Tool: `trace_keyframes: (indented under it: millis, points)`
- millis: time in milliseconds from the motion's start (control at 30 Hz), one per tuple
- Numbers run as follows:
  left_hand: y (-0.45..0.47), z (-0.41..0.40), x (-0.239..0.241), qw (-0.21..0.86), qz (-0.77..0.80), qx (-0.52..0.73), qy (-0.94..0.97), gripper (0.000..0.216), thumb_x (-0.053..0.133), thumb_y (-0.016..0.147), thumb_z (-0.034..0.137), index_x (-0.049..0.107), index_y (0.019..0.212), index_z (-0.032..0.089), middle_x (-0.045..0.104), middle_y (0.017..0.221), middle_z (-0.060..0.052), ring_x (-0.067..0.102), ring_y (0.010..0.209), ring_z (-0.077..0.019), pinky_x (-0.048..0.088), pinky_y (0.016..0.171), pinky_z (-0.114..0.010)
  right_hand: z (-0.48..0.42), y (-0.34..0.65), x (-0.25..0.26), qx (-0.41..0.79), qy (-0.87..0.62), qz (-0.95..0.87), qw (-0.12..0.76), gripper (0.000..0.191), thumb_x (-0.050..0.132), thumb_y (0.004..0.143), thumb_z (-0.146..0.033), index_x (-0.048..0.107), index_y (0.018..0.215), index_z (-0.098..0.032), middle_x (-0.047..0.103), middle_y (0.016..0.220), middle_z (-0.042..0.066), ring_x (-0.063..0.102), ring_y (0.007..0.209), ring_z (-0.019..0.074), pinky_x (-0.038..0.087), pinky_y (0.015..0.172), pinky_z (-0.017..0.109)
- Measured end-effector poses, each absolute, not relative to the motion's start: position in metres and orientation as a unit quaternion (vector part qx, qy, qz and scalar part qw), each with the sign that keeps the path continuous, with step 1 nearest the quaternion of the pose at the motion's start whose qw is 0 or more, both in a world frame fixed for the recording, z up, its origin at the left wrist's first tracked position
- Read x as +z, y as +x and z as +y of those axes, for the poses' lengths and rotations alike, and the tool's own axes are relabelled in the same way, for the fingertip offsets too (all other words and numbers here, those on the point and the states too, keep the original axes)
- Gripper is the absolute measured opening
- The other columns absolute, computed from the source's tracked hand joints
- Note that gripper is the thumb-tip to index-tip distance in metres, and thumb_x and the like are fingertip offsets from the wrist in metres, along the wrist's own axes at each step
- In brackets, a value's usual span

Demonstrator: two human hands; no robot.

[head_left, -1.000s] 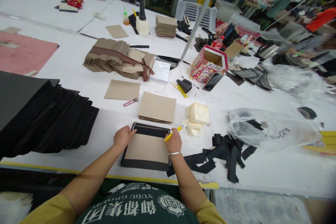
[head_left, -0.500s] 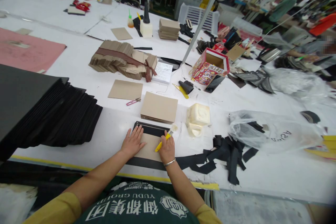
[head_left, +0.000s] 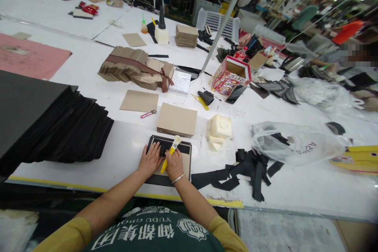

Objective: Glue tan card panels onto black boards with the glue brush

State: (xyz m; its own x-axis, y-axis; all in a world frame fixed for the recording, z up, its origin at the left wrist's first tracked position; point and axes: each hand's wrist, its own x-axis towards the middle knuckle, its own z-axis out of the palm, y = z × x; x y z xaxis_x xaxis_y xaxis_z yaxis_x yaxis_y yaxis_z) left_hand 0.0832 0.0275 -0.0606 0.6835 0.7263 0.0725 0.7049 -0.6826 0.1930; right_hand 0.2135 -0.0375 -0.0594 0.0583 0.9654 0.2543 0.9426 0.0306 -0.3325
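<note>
A black sheet with a brown card [head_left: 186,161] laid on it sits at the near edge of the white table. My left hand [head_left: 150,159] lies flat on the card, fingers spread. My right hand [head_left: 174,164] presses on the card beside it and grips a yellow-handled brush [head_left: 169,152], bristles pointing away from me. Just beyond the card lies a stack of brown cards [head_left: 177,119]. A cream glue tub [head_left: 219,128] stands to the right of that stack.
A big stack of black sheets [head_left: 44,126] fills the left. Black strips [head_left: 245,169] and a plastic bag [head_left: 295,143] lie to the right. Further off are a tied bundle of cards [head_left: 136,67], pink snips [head_left: 147,114], a red box [head_left: 232,75] and a slanted pole [head_left: 224,19].
Both hands slid from the sheet's outer edges onto the middle of the card and came together. The brush swung from the right, near the tub, to over the sheet's top edge.
</note>
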Motion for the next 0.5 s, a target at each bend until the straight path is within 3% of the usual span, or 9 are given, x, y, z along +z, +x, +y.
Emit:
trace_keyframes:
  millis: [100, 300, 500]
  points:
    - [0.079, 0.02, -0.057, 0.089, 0.33, 0.085, 0.936, 0.041, 0.033, 0.087, 0.027, 0.049, 0.122, 0.014, 0.045, 0.13, -0.012, 0.034, 0.125, -0.0251, 0.011, 0.105, -0.051, -0.039, 0.217, -0.058, 0.005, -0.704, -0.678, 0.209, 0.022, 0.04, 0.081, -0.011, 0.054, 0.097, -0.018, 0.056, 0.08, 0.006, 0.048, 0.086, 0.0186, 0.036, 0.09, 0.04]
    - [0.065, 0.013, -0.052, 0.102, 0.262, 0.123, 0.952, 0.038, 0.035, 0.085, 0.02, 0.049, 0.121, 0.016, 0.05, 0.126, -0.01, 0.039, 0.119, -0.0217, 0.023, 0.104, -0.044, -0.106, 0.277, -0.045, -0.043, -0.759, -0.629, 0.161, 0.027, 0.037, 0.081, -0.011, 0.055, 0.101, -0.016, 0.049, 0.071, 0.006, 0.045, 0.071, 0.0189, 0.041, 0.068, 0.032]
    - [0.105, 0.027, -0.043, 0.118, 0.194, 0.095, 0.969, 0.033, 0.036, 0.084, 0.013, 0.054, 0.112, 0.016, 0.055, 0.114, -0.01, 0.047, 0.105, -0.0199, 0.037, 0.092, -0.035, -0.189, 0.371, -0.031, -0.026, -0.819, -0.572, -0.013, 0.035, 0.039, 0.076, -0.006, 0.054, 0.105, -0.018, 0.05, 0.075, 0.008, 0.049, 0.071, 0.0188, 0.042, 0.065, 0.029]
